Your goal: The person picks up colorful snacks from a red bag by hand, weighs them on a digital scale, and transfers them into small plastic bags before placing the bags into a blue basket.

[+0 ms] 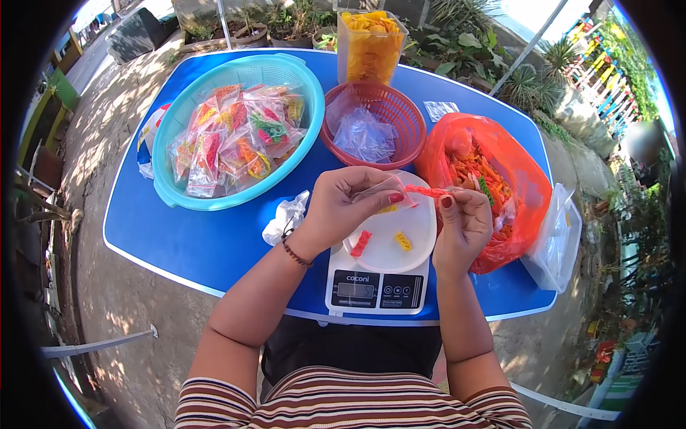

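Note:
Between the thumb and fingers of my left hand (346, 204) is a small clear plastic bag (395, 187). My right hand (463, 225) pinches a red crinkled snack piece (427, 191), its end at the bag's mouth. Both hands hang over a white kitchen scale (341, 302) with a round white plate (382, 259) on top. On that plate lie a red piece (361, 243) and a yellow piece (403, 241); another yellow piece (388, 209) shows partly beneath my left fingers. The digits on the display are too faint to read surely.
A turquoise basket (161, 159) of filled packets stands left on the blue table (179, 239). A red basket (413, 121) holds empty bags; behind it is a tub of yellow pieces (371, 50). An open red bag (525, 189) of snacks lies right. Crumpled white plastic (286, 218) is by my left forearm.

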Available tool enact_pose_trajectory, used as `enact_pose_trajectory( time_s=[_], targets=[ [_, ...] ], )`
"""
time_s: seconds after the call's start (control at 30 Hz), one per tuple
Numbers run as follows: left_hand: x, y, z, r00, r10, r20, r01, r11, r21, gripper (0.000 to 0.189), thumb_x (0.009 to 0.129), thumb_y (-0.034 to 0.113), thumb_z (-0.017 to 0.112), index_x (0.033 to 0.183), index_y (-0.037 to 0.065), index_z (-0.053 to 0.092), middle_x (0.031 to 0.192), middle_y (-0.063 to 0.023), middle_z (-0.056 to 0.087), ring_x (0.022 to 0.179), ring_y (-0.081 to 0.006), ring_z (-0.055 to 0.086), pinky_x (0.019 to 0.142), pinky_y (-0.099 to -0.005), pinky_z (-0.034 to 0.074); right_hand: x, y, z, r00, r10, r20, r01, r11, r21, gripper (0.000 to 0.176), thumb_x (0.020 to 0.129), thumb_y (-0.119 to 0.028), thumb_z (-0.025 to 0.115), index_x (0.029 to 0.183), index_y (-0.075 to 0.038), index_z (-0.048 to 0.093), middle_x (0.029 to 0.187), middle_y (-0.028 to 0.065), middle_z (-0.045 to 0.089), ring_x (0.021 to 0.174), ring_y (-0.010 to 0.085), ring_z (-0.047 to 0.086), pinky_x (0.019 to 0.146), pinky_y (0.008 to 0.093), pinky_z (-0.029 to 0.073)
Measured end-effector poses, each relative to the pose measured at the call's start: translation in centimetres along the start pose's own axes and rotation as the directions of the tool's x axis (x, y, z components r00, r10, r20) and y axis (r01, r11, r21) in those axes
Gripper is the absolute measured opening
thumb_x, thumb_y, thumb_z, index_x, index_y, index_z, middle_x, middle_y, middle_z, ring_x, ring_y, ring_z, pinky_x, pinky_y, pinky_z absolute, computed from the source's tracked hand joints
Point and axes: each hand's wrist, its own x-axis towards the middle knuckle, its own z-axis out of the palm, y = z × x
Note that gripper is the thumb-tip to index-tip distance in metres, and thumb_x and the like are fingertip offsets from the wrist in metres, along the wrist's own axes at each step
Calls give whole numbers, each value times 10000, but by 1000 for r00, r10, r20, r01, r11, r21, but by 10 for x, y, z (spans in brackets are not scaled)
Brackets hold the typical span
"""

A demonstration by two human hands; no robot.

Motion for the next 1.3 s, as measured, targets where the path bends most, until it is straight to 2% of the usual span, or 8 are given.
enact_pose_trajectory(
  time_s=[0.27,0.47,0.67,0.87,1.07,1.17,1.2,1.3],
  targets=[
    [-2,-5,0,999,23,49,-25,998,50,241,907,44,755,1116,-64,700,1029,-95,745,958,-112,701,853,-252,584,-5,2,4,996,4,91,3,997,-80,169,899,28,743,1004,9,612,1013,121,693,913,135,658,834,252,524],
    [0,-9,1,1000,18,8,-18,1000,-11,215,932,54,729,1121,-48,712,1019,-78,746,947,-94,693,859,-243,572,6,5,2,894,-197,403,378,814,-441,89,890,-70,705,967,-24,709,1068,140,654,973,263,591,844,382,467],
    [5,-14,-5,989,102,-111,-119,981,-154,135,1020,71,607,1120,-20,599,998,-66,717,947,-75,673,848,-237,557,3,-4,8,954,-73,291,217,840,-498,127,858,-76,713,985,-66,719,1148,142,633,988,264,582,842,382,470],
    [9,-11,-8,970,46,-239,-117,949,-293,169,1072,165,516,1142,22,575,1016,-136,720,909,-192,740,813,-318,614,0,-17,15,604,9,797,573,691,-441,183,792,-67,737,974,-87,722,1124,93,645,981,316,591,847,425,496],
    [11,-21,-18,981,32,-191,-67,982,-178,211,1037,150,591,1144,-27,635,1023,-124,728,919,-177,735,825,-326,615,4,-6,8,684,-33,729,536,700,-471,190,835,0,707,1009,-67,742,992,91,659,921,286,634,850,383,523],
    [8,-11,-7,985,45,-169,-73,984,-162,194,996,97,650,1119,-53,658,1027,-119,735,932,-164,730,838,-307,610,4,-7,8,885,-132,447,353,816,-457,154,862,55,688,978,-35,736,989,115,649,871,241,656,775,324,537],
    [6,-5,-5,990,30,-141,-54,984,-168,190,978,69,669,1118,-60,661,1030,-121,738,938,-162,729,843,-299,608,8,-3,4,856,-277,436,481,736,-476,158,894,89,674,1034,16,686,994,126,647,836,188,667,745,277,544],
    [3,-2,-2,997,13,-82,-24,989,-147,199,930,1,710,1111,-70,664,1039,-133,742,954,-164,730,857,-282,603,-4,9,3,970,-221,101,241,920,-308,231,905,93,677,1125,47,624,1023,125,652,877,188,674,792,286,556]
  ],
)
